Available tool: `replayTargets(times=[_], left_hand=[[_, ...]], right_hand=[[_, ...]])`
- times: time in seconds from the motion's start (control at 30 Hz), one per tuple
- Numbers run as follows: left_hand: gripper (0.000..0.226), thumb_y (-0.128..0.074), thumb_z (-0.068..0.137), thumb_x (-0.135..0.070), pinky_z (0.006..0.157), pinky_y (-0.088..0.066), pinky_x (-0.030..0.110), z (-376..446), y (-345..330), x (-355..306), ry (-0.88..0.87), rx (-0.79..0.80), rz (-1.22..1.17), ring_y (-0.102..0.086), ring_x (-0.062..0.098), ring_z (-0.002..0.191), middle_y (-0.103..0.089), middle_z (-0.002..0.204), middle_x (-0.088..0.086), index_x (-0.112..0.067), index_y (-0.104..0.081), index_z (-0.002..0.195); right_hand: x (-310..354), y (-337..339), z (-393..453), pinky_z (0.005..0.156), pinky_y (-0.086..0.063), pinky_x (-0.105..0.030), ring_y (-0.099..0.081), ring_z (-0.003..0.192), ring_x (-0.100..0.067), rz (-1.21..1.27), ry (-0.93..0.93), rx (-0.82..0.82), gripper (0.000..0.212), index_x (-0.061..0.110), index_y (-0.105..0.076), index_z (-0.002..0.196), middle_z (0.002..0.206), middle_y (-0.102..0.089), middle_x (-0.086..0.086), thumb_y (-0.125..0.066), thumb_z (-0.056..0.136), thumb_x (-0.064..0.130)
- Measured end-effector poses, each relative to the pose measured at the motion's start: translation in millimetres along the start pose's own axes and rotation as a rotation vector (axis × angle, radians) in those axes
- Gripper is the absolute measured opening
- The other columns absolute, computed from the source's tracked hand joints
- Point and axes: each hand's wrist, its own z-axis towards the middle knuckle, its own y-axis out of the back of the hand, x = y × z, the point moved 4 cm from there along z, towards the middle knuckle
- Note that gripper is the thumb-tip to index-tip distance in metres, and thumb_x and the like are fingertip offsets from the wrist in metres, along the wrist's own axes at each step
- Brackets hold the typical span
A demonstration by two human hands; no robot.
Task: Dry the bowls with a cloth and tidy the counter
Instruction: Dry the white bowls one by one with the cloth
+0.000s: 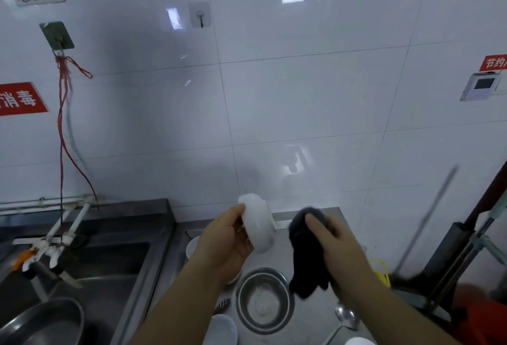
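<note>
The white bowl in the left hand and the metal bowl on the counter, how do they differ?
The white bowl is glossy white, while the metal bowl is grey steel. The white bowl is held up and tipped on its side by the left hand; the metal bowl sits upright on the counter. Both are round.

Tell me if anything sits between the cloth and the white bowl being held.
Nothing visible does. The left hand holds the white bowl up beside the dark cloth in the right hand, with only open air between them above the counter.
</note>
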Motion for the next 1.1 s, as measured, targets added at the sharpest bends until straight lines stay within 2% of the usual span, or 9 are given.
replayTargets(times=[0.17, 0.27, 0.33, 0.43, 0.53, 0.73, 0.83, 0.93, 1.1], left_hand=[[0.033, -0.068, 0.097, -0.026, 0.082, -0.063, 0.044, -8, -20, 4, -0.086, 0.184, 0.223, -0.075, 0.038, 0.103, -0.075, 0.119, 0.025, -0.008, -0.073, 0.124], [0.024, -0.064, 0.1, -0.023, 0.08, -0.063, 0.037, -15, -31, 6, -0.123, 0.327, 0.31, -0.078, 0.03, 0.1, -0.077, 0.116, 0.02, -0.018, -0.077, 0.12], [0.027, -0.061, 0.097, -0.022, 0.081, -0.063, 0.036, -16, -30, 8, -0.132, 0.342, 0.317, -0.078, 0.028, 0.101, -0.077, 0.115, 0.018, -0.021, -0.078, 0.119], [0.032, -0.067, 0.097, -0.03, 0.089, -0.063, 0.045, -18, -30, 8, -0.149, 0.39, 0.353, -0.074, 0.035, 0.11, -0.074, 0.121, 0.022, -0.013, -0.073, 0.124], [0.041, -0.071, 0.091, -0.039, 0.093, -0.061, 0.051, -18, -32, 2, -0.207, 0.409, 0.365, -0.071, 0.036, 0.107, -0.072, 0.117, 0.024, -0.009, -0.072, 0.119], [0.033, -0.063, 0.096, -0.041, 0.075, -0.06, 0.032, -24, -44, -17, -0.342, 0.44, 0.432, -0.071, 0.024, 0.091, -0.073, 0.106, 0.012, -0.017, -0.073, 0.116], [0.029, -0.058, 0.097, -0.045, 0.071, -0.055, 0.026, -27, -53, -17, -0.398, 0.464, 0.577, -0.064, 0.017, 0.083, -0.067, 0.098, 0.006, -0.022, -0.07, 0.11], [0.029, -0.06, 0.09, -0.046, 0.074, -0.055, 0.034, -27, -56, -9, -0.36, 0.474, 0.601, -0.06, 0.021, 0.085, -0.064, 0.099, 0.012, -0.026, -0.071, 0.108], [0.035, -0.069, 0.087, -0.023, 0.087, -0.064, 0.053, -21, -48, -23, -0.111, 0.443, 0.284, -0.073, 0.038, 0.105, -0.072, 0.121, 0.026, -0.012, -0.075, 0.12]], right_hand=[[53, -23, 2, 0.084, -0.049, -0.01, -0.066, 0.1, 0.0, -0.564, 0.65, 0.1, 0.028, 0.04, -0.064, 0.117, 0.109, -0.069, 0.02, -0.067, 0.09, 0.048], [51, -42, -1, 0.114, -0.037, -0.021, -0.054, 0.131, -0.003, -0.876, 0.935, 0.329, 0.036, 0.032, -0.062, 0.135, 0.134, -0.061, 0.024, -0.062, 0.099, 0.037], [51, -45, 3, 0.116, -0.036, -0.025, -0.054, 0.132, -0.005, -0.903, 0.962, 0.369, 0.037, 0.026, -0.064, 0.135, 0.135, -0.063, 0.018, -0.061, 0.099, 0.034], [54, -41, 15, 0.095, -0.045, -0.017, -0.063, 0.109, -0.004, -0.8, 0.804, 0.283, 0.028, 0.036, -0.065, 0.121, 0.114, -0.067, 0.02, -0.059, 0.094, 0.037], [54, -39, 33, 0.078, -0.054, -0.025, -0.068, 0.093, -0.014, -0.441, 0.494, 0.225, 0.026, 0.038, -0.07, 0.113, 0.101, -0.072, 0.006, -0.057, 0.091, 0.04], [33, -42, 52, 0.07, -0.057, -0.04, -0.071, 0.094, -0.032, 0.237, -0.172, 0.134, 0.05, 0.009, -0.072, 0.121, 0.109, -0.073, -0.015, -0.068, 0.091, 0.05], [18, -44, 49, 0.064, -0.046, -0.04, -0.061, 0.086, -0.04, 0.364, -0.248, 0.202, 0.059, 0.011, -0.063, 0.122, 0.109, -0.055, -0.023, -0.059, 0.09, 0.06], [7, -44, 45, 0.06, -0.046, -0.039, -0.065, 0.074, -0.041, 0.373, -0.326, 0.198, 0.063, 0.015, -0.067, 0.119, 0.095, -0.063, -0.021, -0.054, 0.087, 0.068], [18, -42, 49, 0.098, -0.054, -0.057, -0.07, 0.111, -0.04, 0.285, -0.224, 0.074, 0.072, 0.016, -0.08, 0.11, 0.119, -0.075, -0.015, -0.081, 0.053, 0.059]])
